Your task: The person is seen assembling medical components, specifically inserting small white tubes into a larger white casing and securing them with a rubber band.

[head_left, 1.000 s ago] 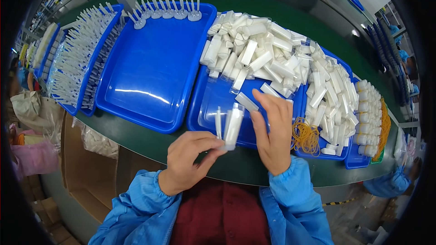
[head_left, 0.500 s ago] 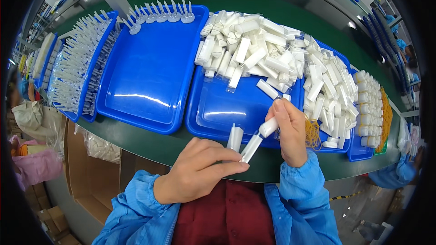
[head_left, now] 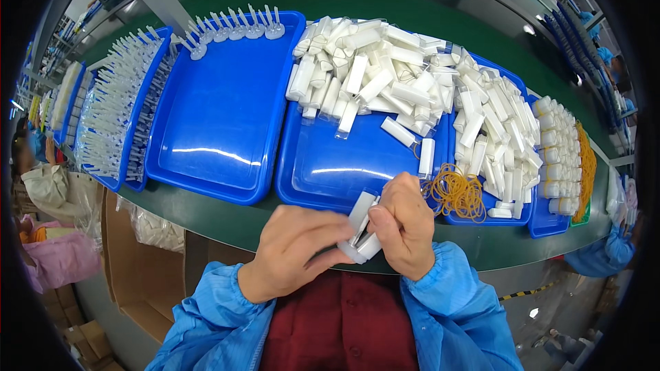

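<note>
In front of my chest both hands meet around a few white blocks in clear plastic sleeves. One white block [head_left: 362,209] stands tilted between the hands, and the end of a second piece shows just below it. My left hand [head_left: 294,251] is closed on their lower left end, its fingers slightly blurred. My right hand [head_left: 404,225] is curled around the right side, thumb pressed on the pieces. How the pieces fit together is partly hidden by the fingers. Beyond the hands, a blue tray [head_left: 330,172] holds a heap of similar white blocks [head_left: 385,72].
Yellow rubber bands [head_left: 456,194] lie right of my right hand. A blue tray [head_left: 213,130] at left carries white stemmed parts [head_left: 237,26] along its far edge. More stemmed parts [head_left: 117,110] fill trays farther left. White banded bundles [head_left: 555,151] stand at far right.
My right hand has moved left and down to my left hand, bringing its white piece against the others. The rubber bands and an upright block behind it now show.
</note>
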A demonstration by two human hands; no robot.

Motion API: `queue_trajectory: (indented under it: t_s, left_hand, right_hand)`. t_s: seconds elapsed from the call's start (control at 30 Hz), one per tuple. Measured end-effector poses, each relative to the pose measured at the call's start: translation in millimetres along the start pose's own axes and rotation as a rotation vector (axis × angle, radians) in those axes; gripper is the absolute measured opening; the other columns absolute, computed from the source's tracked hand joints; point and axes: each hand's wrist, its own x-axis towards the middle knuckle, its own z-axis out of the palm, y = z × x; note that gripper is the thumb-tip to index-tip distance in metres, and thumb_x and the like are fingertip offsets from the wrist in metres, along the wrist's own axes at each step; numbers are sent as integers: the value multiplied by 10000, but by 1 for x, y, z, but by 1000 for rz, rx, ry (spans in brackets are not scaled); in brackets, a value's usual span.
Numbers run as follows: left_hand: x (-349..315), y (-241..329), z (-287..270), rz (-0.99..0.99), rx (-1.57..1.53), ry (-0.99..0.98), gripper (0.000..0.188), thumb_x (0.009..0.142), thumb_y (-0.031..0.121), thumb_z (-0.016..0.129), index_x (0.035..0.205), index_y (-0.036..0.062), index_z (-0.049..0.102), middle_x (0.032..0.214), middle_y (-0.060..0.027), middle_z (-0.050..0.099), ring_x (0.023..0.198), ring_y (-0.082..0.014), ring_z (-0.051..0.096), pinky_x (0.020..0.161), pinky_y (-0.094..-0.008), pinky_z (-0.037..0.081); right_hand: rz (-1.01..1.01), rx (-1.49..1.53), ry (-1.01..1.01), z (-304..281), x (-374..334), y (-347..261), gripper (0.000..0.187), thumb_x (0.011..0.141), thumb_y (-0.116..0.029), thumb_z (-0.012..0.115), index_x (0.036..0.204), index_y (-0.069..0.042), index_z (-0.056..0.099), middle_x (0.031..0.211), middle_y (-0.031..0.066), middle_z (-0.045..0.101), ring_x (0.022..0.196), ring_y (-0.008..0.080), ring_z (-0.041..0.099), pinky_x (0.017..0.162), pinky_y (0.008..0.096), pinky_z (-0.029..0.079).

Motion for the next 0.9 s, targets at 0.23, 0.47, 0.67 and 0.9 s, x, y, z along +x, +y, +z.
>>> queue_trajectory:
  t_s: [0.23,0.47,0.67,0.9]
  left_hand:
    - [-7,-5,-1,-59,77,26,355,687,-25,847,995,61,693,963,-99,691,764,-243,691,625,-311,543]
    - [-6,-4,-5,-113,118,-9,350,700,-69,810,1004,88,734,1045,-79,692,815,-238,661,734,-331,509]
    - [3,3,-16,-33,-30,-141,310,724,3,782,1011,120,762,1112,-49,724,821,-189,638,685,-308,454]
    - [6,10,-14,44,1,-224,316,708,29,775,1003,143,775,1124,-13,731,803,-178,615,670,-288,446]
  right_hand:
    - [-50,-715,88,-12,38,39,225,827,-135,735,1018,-61,641,856,92,603,850,280,556,761,391,399]
    - [145,-507,-62,-13,30,31,193,863,-142,721,1009,-43,641,911,82,641,812,216,583,743,358,431]
    - [543,225,54,-27,28,24,320,1016,-272,590,847,-4,635,735,50,580,730,121,508,646,288,402]
    - [409,139,-85,-32,28,18,421,1013,-296,584,685,-32,608,641,30,485,705,155,417,705,320,358]
